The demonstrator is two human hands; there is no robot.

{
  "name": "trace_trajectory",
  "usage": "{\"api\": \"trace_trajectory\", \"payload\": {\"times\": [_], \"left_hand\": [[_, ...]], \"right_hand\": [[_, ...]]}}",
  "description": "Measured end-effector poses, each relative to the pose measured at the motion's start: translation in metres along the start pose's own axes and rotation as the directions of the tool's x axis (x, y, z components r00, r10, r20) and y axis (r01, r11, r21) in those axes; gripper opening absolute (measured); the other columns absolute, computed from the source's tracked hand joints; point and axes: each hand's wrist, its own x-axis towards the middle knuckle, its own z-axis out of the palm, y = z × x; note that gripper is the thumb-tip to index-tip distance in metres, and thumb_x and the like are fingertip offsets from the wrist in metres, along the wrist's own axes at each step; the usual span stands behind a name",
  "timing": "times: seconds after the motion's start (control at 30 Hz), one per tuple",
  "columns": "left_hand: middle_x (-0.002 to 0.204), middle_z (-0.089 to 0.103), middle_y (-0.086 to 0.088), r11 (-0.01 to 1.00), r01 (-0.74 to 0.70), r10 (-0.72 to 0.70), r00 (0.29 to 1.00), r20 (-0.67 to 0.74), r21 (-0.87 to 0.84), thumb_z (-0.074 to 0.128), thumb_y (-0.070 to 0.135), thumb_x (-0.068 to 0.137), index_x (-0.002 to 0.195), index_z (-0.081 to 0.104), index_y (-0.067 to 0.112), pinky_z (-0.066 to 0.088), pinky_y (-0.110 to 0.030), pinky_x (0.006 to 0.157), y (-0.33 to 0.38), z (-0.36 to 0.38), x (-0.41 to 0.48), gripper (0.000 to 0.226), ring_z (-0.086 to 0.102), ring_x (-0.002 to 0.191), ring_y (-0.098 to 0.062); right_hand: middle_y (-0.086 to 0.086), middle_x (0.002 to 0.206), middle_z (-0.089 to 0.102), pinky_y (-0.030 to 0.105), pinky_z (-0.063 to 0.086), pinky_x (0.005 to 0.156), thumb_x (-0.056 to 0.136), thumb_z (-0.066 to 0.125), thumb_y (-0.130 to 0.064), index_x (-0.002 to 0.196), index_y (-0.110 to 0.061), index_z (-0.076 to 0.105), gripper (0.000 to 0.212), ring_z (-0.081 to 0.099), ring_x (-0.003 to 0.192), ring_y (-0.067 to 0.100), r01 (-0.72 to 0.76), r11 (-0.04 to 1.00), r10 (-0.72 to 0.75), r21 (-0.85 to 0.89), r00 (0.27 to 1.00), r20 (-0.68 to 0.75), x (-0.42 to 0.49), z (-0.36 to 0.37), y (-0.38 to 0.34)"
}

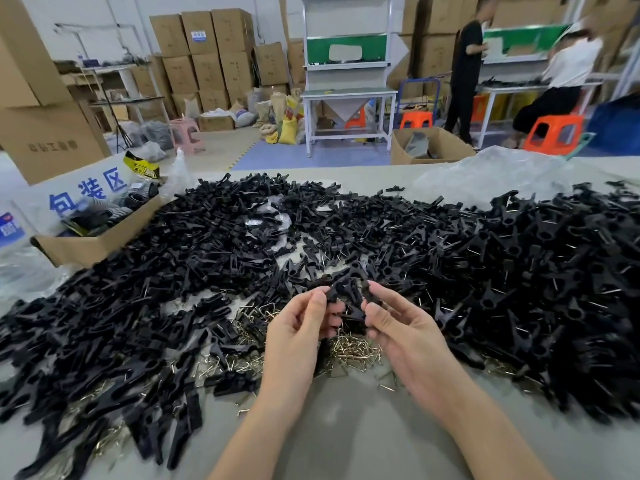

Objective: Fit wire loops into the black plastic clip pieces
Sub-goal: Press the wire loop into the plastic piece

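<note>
Above wire loops [349,349], left hand [298,337] and right hand [405,337] pinching black clip pieces [349,292], heaps [519,258] crowding round

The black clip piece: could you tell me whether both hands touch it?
Touching: head view shows left hand and right hand pinching the black clip piece.

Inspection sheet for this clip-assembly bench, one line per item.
Surface: grey table, mostly buried under parts, with a bare patch nearest the person.
Job's things: black clip pieces heaped across the table; wire loops piled below the hands.
Clutter: open cardboard box at the left edge; clear plastic bag at far right.
Grippers: left hand and right hand both pinch the held clip pieces above the wire pile.
Cables: nothing seen.
Surroundings: stacked cartons, workbench, two people, orange stools.
</note>
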Motion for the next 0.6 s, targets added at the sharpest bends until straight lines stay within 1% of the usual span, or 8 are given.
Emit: {"api": "trace_trajectory", "payload": {"times": [0.07, 0.13, 0.2, 0.27, 0.33, 0.43, 0.53, 0.6], "left_hand": [[0.097, 0.078, -0.006, 1.000, 0.000, 0.001, 0.999, 0.033, -0.014, 0.059, 0.038, 0.090, 0.108, 0.072, 0.024, 0.057, -0.022, 0.072, 0.001, 0.002, 0.000, 0.026, 0.073, 0.086, -0.017], [0.099, 0.078, -0.004, 1.000, -0.008, 0.008, 0.998, 0.068, -0.002, 0.061, 0.036, 0.089, 0.111, 0.072, 0.027, 0.057, -0.022, 0.073, 0.001, 0.003, -0.001, 0.026, 0.074, 0.090, -0.017], [0.100, 0.078, -0.002, 0.999, -0.023, 0.020, 0.995, 0.097, 0.033, 0.062, 0.029, 0.093, 0.112, 0.072, 0.027, 0.056, -0.020, 0.074, 0.000, 0.005, -0.004, 0.021, 0.074, 0.092, -0.016], [0.099, 0.078, 0.002, 0.994, -0.057, 0.047, 0.993, 0.112, 0.088, 0.061, 0.022, 0.098, 0.110, 0.073, 0.028, 0.057, -0.020, 0.076, -0.001, 0.006, -0.008, 0.017, 0.074, 0.093, -0.014], [0.099, 0.078, 0.005, 0.985, -0.082, 0.066, 0.992, 0.106, 0.151, 0.061, 0.023, 0.099, 0.107, 0.074, 0.032, 0.059, -0.026, 0.078, -0.002, 0.007, -0.010, 0.017, 0.074, 0.091, -0.014], [0.093, 0.076, 0.009, 0.968, -0.105, 0.087, 0.993, 0.085, 0.230, 0.062, 0.028, 0.098, 0.106, 0.072, 0.041, 0.058, -0.036, 0.075, -0.003, 0.011, -0.013, 0.019, 0.070, 0.079, -0.015], [0.089, 0.074, 0.014, 0.957, -0.129, 0.122, 0.992, 0.044, 0.259, 0.062, 0.029, 0.097, 0.107, 0.069, 0.047, 0.056, -0.026, 0.070, -0.003, 0.010, -0.013, 0.021, 0.065, 0.074, -0.005], [0.090, 0.074, 0.015, 0.955, -0.126, 0.123, 0.992, 0.028, 0.269, 0.062, 0.030, 0.098, 0.107, 0.069, 0.046, 0.053, -0.021, 0.067, -0.003, 0.009, -0.013, 0.020, 0.065, 0.075, -0.005]], "right_hand": [[-0.002, 0.082, 0.068, 0.023, 0.054, 0.061, 0.066, 0.092, -0.017, 0.109, -0.025, 0.078, 0.046, 0.063, 0.068, 0.009, 0.023, 0.996, -0.019, -0.091, 0.999, 0.044, 0.000, -0.002, 0.001], [-0.002, 0.083, 0.063, 0.025, 0.053, 0.060, 0.074, 0.086, -0.022, 0.116, -0.030, 0.073, 0.045, 0.060, 0.066, 0.011, 0.044, 0.978, -0.029, -0.206, 0.997, 0.072, -0.001, -0.003, 0.003], [-0.003, 0.084, 0.062, 0.026, 0.053, 0.063, 0.080, 0.077, -0.021, 0.116, -0.033, 0.072, 0.038, 0.060, 0.068, 0.011, 0.043, 0.957, -0.026, -0.287, 0.998, 0.066, -0.003, -0.002, 0.005], [0.000, 0.088, 0.066, 0.025, 0.053, 0.064, 0.086, 0.070, -0.014, 0.116, -0.023, 0.068, 0.031, 0.062, 0.070, 0.012, 0.026, 0.966, -0.008, -0.257, 0.998, 0.069, -0.004, 0.000, 0.008], [0.004, 0.090, 0.066, 0.023, 0.052, 0.060, 0.095, 0.063, -0.001, 0.120, -0.012, 0.058, 0.027, 0.061, 0.070, 0.013, 0.011, 0.978, 0.000, -0.209, 0.999, 0.053, -0.004, 0.001, 0.010], [-0.003, 0.076, 0.061, 0.019, 0.046, 0.055, 0.102, 0.055, -0.007, 0.123, -0.017, 0.058, 0.023, 0.053, 0.064, 0.009, 0.019, 0.967, -0.015, -0.255, 1.000, 0.017, -0.002, 0.002, 0.012], [-0.002, 0.076, 0.062, 0.019, 0.048, 0.059, 0.095, 0.056, -0.023, 0.120, -0.016, 0.070, 0.030, 0.055, 0.063, 0.007, -0.008, 0.995, 0.006, -0.100, 1.000, -0.024, -0.001, 0.006, 0.009], [0.001, 0.082, 0.067, 0.021, 0.054, 0.072, 0.095, 0.055, -0.019, 0.112, -0.017, 0.076, 0.027, 0.063, 0.074, 0.008, 0.024, 0.997, -0.026, -0.074, 0.999, -0.033, -0.001, 0.005, 0.006]]}}
